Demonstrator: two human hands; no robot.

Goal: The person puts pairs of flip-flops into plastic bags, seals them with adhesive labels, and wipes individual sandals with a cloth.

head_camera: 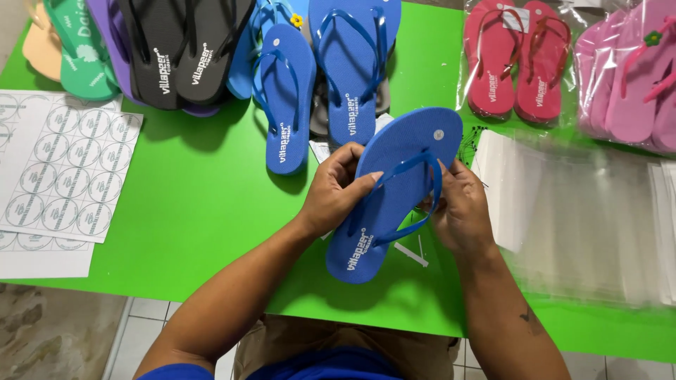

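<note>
Both hands are clamped on the blue foam flip-flop just above the bright green desk, left hand pinching the strap, right hand under the edge, so I'd keep the sole steady, clear of the clear plastic bags beside it.

Blue flip-flops — four; black, bagged red — two each.

Green counter: sticker sheets left of the flip-flop row; bagged pairs and clear bags right.
</note>
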